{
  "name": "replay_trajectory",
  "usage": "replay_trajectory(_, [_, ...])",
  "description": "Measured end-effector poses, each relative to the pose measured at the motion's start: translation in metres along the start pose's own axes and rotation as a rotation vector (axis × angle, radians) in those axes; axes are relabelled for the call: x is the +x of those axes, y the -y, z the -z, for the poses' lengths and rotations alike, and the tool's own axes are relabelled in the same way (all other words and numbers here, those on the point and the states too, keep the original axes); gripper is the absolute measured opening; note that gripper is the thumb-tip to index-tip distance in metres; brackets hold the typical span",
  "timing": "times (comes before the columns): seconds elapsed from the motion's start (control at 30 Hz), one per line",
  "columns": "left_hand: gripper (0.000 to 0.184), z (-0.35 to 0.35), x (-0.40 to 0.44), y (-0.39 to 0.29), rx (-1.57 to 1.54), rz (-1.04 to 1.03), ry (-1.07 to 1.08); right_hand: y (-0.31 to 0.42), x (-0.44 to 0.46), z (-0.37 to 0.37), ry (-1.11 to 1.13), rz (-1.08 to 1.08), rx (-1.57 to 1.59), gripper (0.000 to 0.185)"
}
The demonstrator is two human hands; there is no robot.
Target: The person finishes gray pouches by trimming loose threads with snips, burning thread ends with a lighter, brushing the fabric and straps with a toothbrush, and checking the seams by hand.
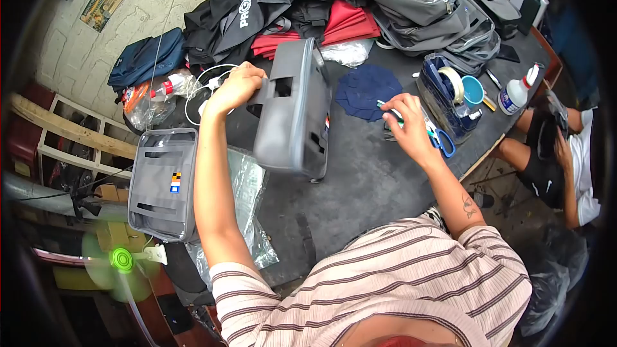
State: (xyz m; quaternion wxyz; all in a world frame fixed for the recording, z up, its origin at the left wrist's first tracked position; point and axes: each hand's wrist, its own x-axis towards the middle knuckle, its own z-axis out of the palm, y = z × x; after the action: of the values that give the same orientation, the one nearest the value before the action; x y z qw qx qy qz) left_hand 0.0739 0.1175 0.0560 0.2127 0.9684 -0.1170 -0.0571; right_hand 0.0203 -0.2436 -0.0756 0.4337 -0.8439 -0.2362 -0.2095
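My left hand (239,87) is closed round the handle strap of a grey boxy bag (283,119), which is held tilted above the dark table. The bag has dark slots and a grey zip along its edge. My right hand (408,127) has its fingers bent together near a round pile of navy fabric pieces (369,92). A small pale green tip shows at those fingers, but most of what they hold is hidden. Beside that hand lie scissors with blue handles (445,144). A second grey bag (160,186) with a coloured flag patch lies at the left.
Grey backpacks (427,9), black bags (247,16) and red fabric (347,24) are piled at the back. A tape dispenser (443,93), teal cup (473,90) and spray bottle (516,93) stand right. A fan (122,259) spins at lower left; another person (565,154) sits right.
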Motion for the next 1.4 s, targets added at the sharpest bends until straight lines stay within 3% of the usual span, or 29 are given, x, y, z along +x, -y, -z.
replay_trajectory(0.03, [0.025, -0.009, -0.002, -0.004, 0.243, 0.047, -0.132, 0.002, -0.001, -0.001, 0.028, 0.007, 0.022, 0.017])
replay_trajectory(0.1, [0.022, -0.008, 0.001, -0.005, 0.235, -0.040, -0.208, 0.004, -0.002, -0.005, 0.050, 0.020, 0.025, 0.017])
replay_trajectory(0.13, [0.019, -0.012, 0.004, -0.009, 0.130, -0.151, -0.437, 0.004, -0.004, -0.008, 0.073, 0.039, 0.040, 0.017])
replay_trajectory(0.2, [0.018, -0.011, -0.005, -0.035, 0.200, -0.050, -0.584, 0.003, -0.008, -0.013, 0.119, 0.053, 0.060, 0.018])
replay_trajectory(0.27, [0.047, -0.013, -0.028, -0.079, -0.003, 0.125, -0.415, 0.004, -0.008, -0.016, 0.135, 0.048, 0.064, 0.018])
replay_trajectory(0.3, [0.056, -0.013, -0.037, -0.101, 0.161, 0.236, -0.251, 0.004, -0.010, -0.017, 0.153, 0.042, 0.066, 0.018])
replay_trajectory(0.37, [0.050, -0.036, -0.050, -0.098, 0.521, 0.088, -0.319, 0.001, -0.014, -0.019, 0.184, 0.043, 0.055, 0.018])
replay_trajectory(0.43, [0.048, -0.034, -0.047, -0.086, 0.421, 0.074, -0.282, -0.003, -0.017, -0.023, 0.232, 0.063, 0.019, 0.016])
replay_trajectory(0.53, [0.047, -0.017, -0.035, -0.041, -0.095, 0.225, -0.152, -0.012, -0.027, -0.029, 0.270, 0.076, -0.008, 0.016])
replay_trajectory(0.6, [0.049, -0.018, -0.031, -0.006, -0.255, 0.165, -0.195, -0.019, -0.035, -0.034, 0.259, 0.098, -0.003, 0.015])
replay_trajectory(0.77, [0.051, 0.019, -0.067, -0.015, -0.389, 0.011, -0.282, -0.048, -0.058, -0.048, 0.260, 0.089, -0.052, 0.011])
replay_trajectory(1.07, [0.046, 0.176, -0.229, -0.003, -0.482, 0.298, -0.479, -0.045, -0.057, -0.051, 0.209, 0.114, -0.053, 0.009])
replay_trajectory(1.1, [0.046, 0.192, -0.252, 0.015, -0.445, 0.344, -0.523, -0.044, -0.057, -0.051, 0.216, 0.108, -0.058, 0.009])
replay_trajectory(1.2, [0.046, 0.216, -0.292, 0.052, -0.402, 0.597, -0.349, -0.041, -0.056, -0.050, 0.222, 0.102, -0.057, 0.009])
replay_trajectory(1.23, [0.048, 0.220, -0.307, 0.093, -0.141, 0.720, -0.373, -0.041, -0.056, -0.050, 0.226, 0.106, -0.064, 0.009])
replay_trajectory(1.27, [0.054, 0.211, -0.313, 0.114, 0.303, 0.706, -0.321, -0.041, -0.056, -0.050, 0.227, 0.107, -0.062, 0.009])
replay_trajectory(1.3, [0.062, 0.200, -0.329, 0.155, 0.622, 0.913, -0.378, -0.041, -0.056, -0.050, 0.232, 0.104, -0.067, 0.009])
replay_trajectory(1.33, [0.065, 0.174, -0.302, 0.117, 0.958, 1.097, -0.301, -0.041, -0.056, -0.050, 0.235, 0.100, -0.073, 0.010])
replay_trajectory(1.4, [0.065, 0.146, -0.290, 0.108, 0.603, 0.917, -0.586, -0.040, -0.056, -0.049, 0.234, 0.106, -0.072, 0.010])
